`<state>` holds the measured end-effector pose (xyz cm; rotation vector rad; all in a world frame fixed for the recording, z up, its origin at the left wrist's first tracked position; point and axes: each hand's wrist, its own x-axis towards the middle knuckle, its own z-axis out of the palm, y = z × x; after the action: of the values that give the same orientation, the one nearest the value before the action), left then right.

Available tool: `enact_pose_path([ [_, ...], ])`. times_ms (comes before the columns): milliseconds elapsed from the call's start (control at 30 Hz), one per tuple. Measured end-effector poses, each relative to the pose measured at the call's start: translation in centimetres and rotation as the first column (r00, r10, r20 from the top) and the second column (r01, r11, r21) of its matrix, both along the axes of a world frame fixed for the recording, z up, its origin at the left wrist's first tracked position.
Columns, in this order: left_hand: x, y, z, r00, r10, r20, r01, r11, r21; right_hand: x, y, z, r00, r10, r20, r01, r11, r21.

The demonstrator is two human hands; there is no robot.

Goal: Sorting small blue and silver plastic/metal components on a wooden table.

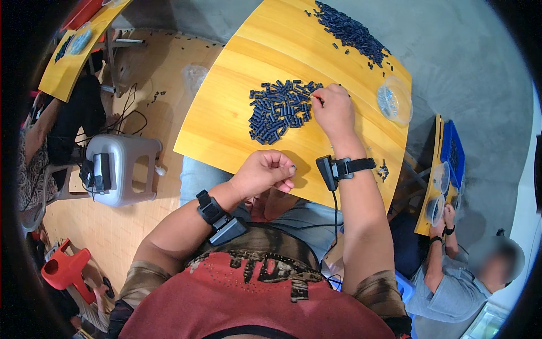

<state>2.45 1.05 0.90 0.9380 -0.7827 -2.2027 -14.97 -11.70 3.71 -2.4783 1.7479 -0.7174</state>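
Note:
On the yellow table lies a spread pile of small dark cylindrical pieces. My right hand is at the pile's right edge, its fingers pinched round a small dark piece that is partly hidden. Near the table's front edge, in front of my body, my left hand is closed with thumb and fingertips together. A tiny bit of something shows at its fingertips, too small to name. Each wrist wears a black strap with a small box.
A larger heap of dark pieces covers the table's far edge. A clear round tub of small silvery parts stands at the right. Tiny bits lie near the right edge. A grey stool stands left; a person works at right.

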Motion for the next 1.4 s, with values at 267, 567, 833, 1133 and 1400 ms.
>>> enact_pose_path([
  [267, -0.1, 0.1, 0.3, 1.000, 0.004, 0.017, -0.005, 1.000, 0.004, 0.0, 0.1, -0.3, 0.998, -0.022, -0.056, 0.028, 0.994, 0.105],
  [567, -0.1, 0.1, 0.1, 0.999, 0.026, 0.018, -0.026, 1.000, 0.009, -0.8, 4.1, 1.6, 0.999, -0.032, -0.019, 0.033, 0.999, 0.021],
  [833, -0.1, 0.3, 0.3, 0.998, 0.044, 0.036, -0.043, 0.999, -0.021, -1.2, 13.2, 0.7, 0.971, -0.139, 0.192, 0.072, 0.945, 0.318],
  [1133, -0.2, 1.6, 0.1, 0.995, 0.090, -0.032, -0.093, 0.991, -0.095, -2.2, 15.6, 0.9, 0.954, -0.083, 0.290, 0.024, 0.979, 0.202],
  [1400, -0.2, 4.0, 3.0, 0.999, 0.046, 0.002, -0.044, 0.959, -0.280, -1.8, 17.7, 3.5, 0.426, -0.407, 0.808, -0.238, 0.811, 0.534],
])
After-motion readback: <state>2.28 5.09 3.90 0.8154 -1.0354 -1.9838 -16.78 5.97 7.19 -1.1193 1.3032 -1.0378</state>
